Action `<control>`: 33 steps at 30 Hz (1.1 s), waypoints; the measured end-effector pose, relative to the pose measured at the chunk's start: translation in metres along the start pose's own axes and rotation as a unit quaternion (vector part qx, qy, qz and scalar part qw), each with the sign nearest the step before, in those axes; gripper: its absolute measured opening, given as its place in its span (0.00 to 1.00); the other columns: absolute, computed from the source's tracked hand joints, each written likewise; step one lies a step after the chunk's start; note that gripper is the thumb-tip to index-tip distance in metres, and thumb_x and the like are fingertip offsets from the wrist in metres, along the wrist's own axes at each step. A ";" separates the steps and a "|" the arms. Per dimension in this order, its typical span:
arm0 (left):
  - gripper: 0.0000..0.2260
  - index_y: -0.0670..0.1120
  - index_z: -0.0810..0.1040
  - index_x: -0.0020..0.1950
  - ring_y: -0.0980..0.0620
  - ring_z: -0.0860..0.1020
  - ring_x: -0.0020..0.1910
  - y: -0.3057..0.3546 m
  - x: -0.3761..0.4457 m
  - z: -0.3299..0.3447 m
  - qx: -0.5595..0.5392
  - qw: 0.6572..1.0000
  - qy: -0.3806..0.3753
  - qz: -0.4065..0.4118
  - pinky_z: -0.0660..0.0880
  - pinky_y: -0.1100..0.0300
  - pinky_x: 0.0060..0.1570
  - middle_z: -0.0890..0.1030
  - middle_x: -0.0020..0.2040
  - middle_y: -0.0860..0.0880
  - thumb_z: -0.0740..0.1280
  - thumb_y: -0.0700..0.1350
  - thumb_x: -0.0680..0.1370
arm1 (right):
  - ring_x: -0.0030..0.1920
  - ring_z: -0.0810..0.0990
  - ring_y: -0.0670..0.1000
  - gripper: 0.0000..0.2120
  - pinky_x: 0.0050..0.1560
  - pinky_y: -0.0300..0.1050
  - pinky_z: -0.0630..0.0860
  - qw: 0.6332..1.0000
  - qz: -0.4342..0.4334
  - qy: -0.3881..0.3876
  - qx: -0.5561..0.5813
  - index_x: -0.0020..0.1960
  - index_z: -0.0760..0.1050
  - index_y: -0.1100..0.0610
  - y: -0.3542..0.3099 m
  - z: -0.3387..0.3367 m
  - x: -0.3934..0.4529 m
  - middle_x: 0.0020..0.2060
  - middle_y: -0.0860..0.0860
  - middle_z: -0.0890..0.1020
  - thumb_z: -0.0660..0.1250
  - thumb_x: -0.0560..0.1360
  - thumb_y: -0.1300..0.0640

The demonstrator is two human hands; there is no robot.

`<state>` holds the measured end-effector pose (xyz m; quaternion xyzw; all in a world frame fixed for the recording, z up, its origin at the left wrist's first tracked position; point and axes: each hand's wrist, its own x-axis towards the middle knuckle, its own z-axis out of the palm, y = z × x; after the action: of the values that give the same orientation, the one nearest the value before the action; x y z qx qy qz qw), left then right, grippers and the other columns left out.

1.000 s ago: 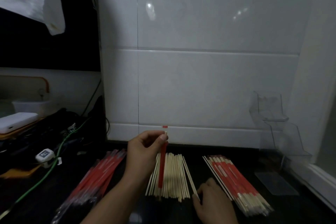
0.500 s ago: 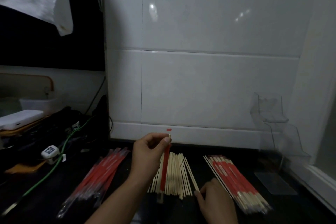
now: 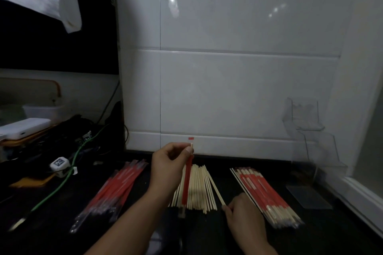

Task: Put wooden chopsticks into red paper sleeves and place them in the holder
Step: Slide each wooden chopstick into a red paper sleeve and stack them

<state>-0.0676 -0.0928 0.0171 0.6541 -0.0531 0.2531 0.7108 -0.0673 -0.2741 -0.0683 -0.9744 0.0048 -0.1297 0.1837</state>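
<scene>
Head camera view, over a dark countertop point(image 3: 207, 234): nearest the lens, the person's right hand point(image 3: 244, 215) pinches the near end of a single bare wooden chopstick point(image 3: 216, 191) that lies slanted at the right edge of the loose pile of pale wooden chopsticks point(image 3: 196, 188). Just beyond, the left hand point(image 3: 169, 163) is raised above that pile, thumb and fingers gripping the upper end of a red paper sleeve point(image 3: 188, 180) held nearly upright, a pale stick tip showing at its top. To the left lies a bundle of empty red sleeves in clear plastic wrap point(image 3: 112, 190); to the right, a row of finished red-sleeved chopsticks point(image 3: 263, 192). Farther back at the right, the clear acrylic tiered holder point(image 3: 310, 136) stands against the white tiled wall point(image 3: 228, 89).
</scene>
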 end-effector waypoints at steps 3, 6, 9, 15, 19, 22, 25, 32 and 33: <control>0.05 0.46 0.83 0.50 0.51 0.84 0.49 0.000 -0.001 -0.001 0.005 1.000 0.002 -0.003 0.80 0.55 0.54 0.86 0.46 0.48 0.70 0.39 0.77 | 0.45 0.77 0.44 0.10 0.47 0.41 0.75 1.000 0.011 0.015 -0.003 0.48 0.78 0.50 0.000 0.001 -0.001 0.47 0.47 0.76 0.64 0.78 0.44; 0.05 0.46 0.83 0.50 0.52 0.84 0.48 0.000 -0.001 -0.001 0.009 1.000 0.007 0.001 0.81 0.55 0.54 0.86 0.45 0.49 0.70 0.39 0.77 | 0.48 0.77 0.46 0.12 0.49 0.42 0.75 1.000 0.016 0.015 -0.016 0.51 0.78 0.51 -0.001 0.000 -0.002 0.50 0.48 0.76 0.62 0.79 0.44; 0.05 0.47 0.83 0.50 0.52 0.84 0.48 0.000 -0.002 -0.002 0.015 1.000 0.007 0.001 0.81 0.54 0.54 0.86 0.45 0.49 0.70 0.39 0.77 | 0.51 0.75 0.46 0.12 0.50 0.41 0.73 1.000 -0.008 0.014 -0.020 0.52 0.77 0.50 0.000 -0.001 -0.005 0.52 0.47 0.73 0.61 0.79 0.43; 0.05 0.48 0.83 0.51 0.53 0.84 0.49 0.000 -0.001 -0.005 0.024 1.000 0.011 0.001 0.81 0.53 0.55 0.86 0.46 0.50 0.69 0.40 0.78 | 0.48 0.74 0.42 0.05 0.52 0.38 0.74 0.999 -0.025 0.011 0.016 0.48 0.77 0.48 0.004 -0.004 -0.013 0.50 0.45 0.72 0.64 0.78 0.48; 0.05 0.48 0.83 0.51 0.53 0.84 0.49 -0.001 0.000 -0.005 0.022 1.000 0.010 0.001 0.80 0.53 0.55 0.86 0.46 0.50 0.70 0.40 0.78 | 0.48 0.75 0.42 0.06 0.54 0.40 0.75 1.000 -0.019 0.012 0.014 0.47 0.78 0.49 0.005 -0.002 -0.012 0.50 0.46 0.73 0.63 0.79 0.50; 0.05 0.47 0.83 0.50 0.53 0.84 0.49 0.000 0.000 -0.004 0.012 1.000 0.008 0.000 0.81 0.54 0.55 0.86 0.46 0.50 0.70 0.40 0.77 | 0.47 0.76 0.42 0.06 0.52 0.39 0.75 1.000 0.006 0.019 0.012 0.50 0.77 0.50 0.002 -0.007 -0.007 0.50 0.46 0.75 0.62 0.80 0.51; 0.05 0.48 0.83 0.49 0.54 0.84 0.48 0.002 0.000 -0.004 0.015 1.000 0.002 0.010 0.81 0.56 0.53 0.86 0.45 0.51 0.70 0.40 0.77 | 0.44 0.75 0.41 0.02 0.45 0.36 0.73 0.995 0.019 0.046 0.091 0.50 0.72 0.47 0.003 -0.024 0.001 0.45 0.44 0.76 0.63 0.80 0.54; 0.04 0.49 0.83 0.49 0.55 0.84 0.47 0.002 0.006 -0.006 0.022 1.000 -0.004 0.018 0.80 0.59 0.50 0.86 0.44 0.52 0.69 0.42 0.78 | 0.28 0.76 0.41 0.07 0.33 0.31 0.72 0.852 -0.108 0.257 0.443 0.40 0.77 0.59 -0.026 -0.124 0.053 0.30 0.52 0.80 0.70 0.76 0.61; 0.04 0.49 0.83 0.49 0.55 0.84 0.47 0.002 0.007 -0.006 0.021 1.000 -0.003 0.017 0.80 0.59 0.50 0.86 0.44 0.51 0.69 0.42 0.78 | 0.27 0.76 0.41 0.07 0.31 0.31 0.72 0.837 -0.132 0.275 0.454 0.40 0.76 0.59 -0.037 -0.142 0.060 0.30 0.53 0.79 0.70 0.77 0.59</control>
<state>-0.0642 -0.0850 0.0211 0.6687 -0.0613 0.2641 0.6924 -0.0466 -0.2938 0.0873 -0.6973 -0.1333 -0.4027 0.5778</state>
